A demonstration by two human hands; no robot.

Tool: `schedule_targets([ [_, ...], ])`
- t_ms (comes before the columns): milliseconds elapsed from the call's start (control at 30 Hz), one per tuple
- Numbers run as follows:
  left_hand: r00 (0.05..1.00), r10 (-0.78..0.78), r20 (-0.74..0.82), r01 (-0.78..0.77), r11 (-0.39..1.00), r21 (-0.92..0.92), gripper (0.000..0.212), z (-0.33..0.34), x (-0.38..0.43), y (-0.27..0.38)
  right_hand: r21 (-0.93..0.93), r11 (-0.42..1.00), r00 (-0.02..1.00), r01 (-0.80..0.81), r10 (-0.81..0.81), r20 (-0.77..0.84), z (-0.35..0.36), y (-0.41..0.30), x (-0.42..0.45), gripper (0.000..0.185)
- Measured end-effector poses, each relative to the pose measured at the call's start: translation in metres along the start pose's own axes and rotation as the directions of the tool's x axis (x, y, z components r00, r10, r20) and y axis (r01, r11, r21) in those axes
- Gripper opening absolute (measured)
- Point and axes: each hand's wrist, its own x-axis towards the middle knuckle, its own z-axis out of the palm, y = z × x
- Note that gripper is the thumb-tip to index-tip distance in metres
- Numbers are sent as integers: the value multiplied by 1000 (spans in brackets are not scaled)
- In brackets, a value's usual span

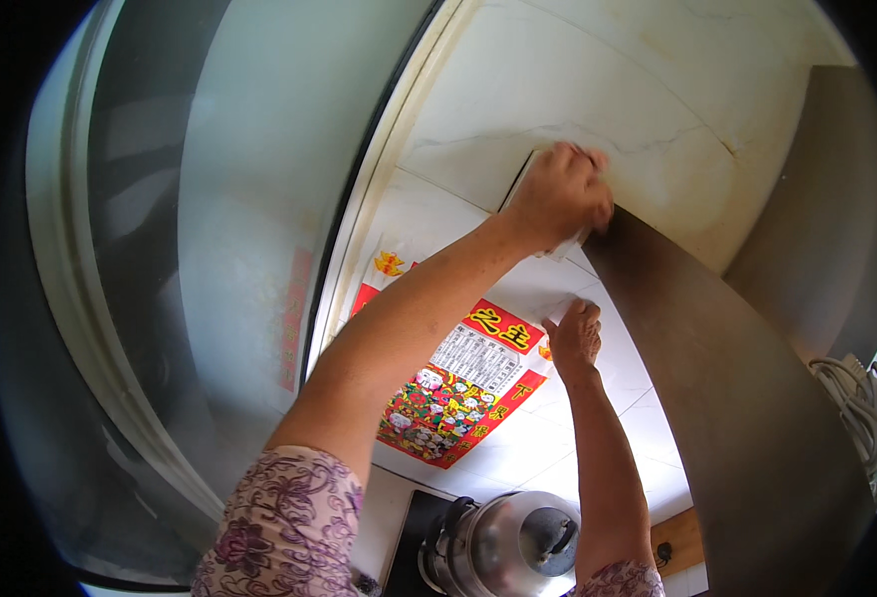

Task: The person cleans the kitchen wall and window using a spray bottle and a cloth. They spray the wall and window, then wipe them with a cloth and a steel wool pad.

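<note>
High on the tiled wall, my left hand (562, 194) is closed around something pale that it largely covers; the hand is slightly blurred. Behind it a white, dark-edged plate (518, 181) shows at the wall, and whether the hand holds this plate or only touches it cannot be told. Lower down, my right hand (576, 336) is raised by the tiles with its fingers curled and the thumb apart; no object shows clearly in it. Between the forearms a red and yellow printed paper poster (509, 328) hangs on the wall, partly hidden by my left forearm.
A frosted glass panel (252, 186) in a pale frame stands at the left. A brown-grey metal sheet, seemingly a range hood (715, 351), slants down on the right, with a coiled white cable (860, 410) beside it. Below, a lidded metal pot (506, 537) stands on a black hob (407, 530).
</note>
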Motion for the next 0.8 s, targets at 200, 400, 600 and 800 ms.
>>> schedule_targets([
  [200, 992, -125, -9, 125, 992, 5, 6, 15, 4, -10, 4, 999, 994, -44, 44, 98, -3, 2, -2, 49],
  [400, 966, -259, -9, 259, 962, 83, 6, 15, 11, -18, -1, 999, 993, -43, 43, 105, -4, -1, 0, 48],
  [600, 994, -80, 75, 90, 987, -133, 6, 18, 8, 1, 14, 999, 997, -52, 51, 66, 0, 2, -1, 46],
  [800, 981, -196, 12, 195, 980, 49, 21, -11, -26, -20, -1, 999, 998, -50, 50, 25, -4, -1, -3, 46],
])
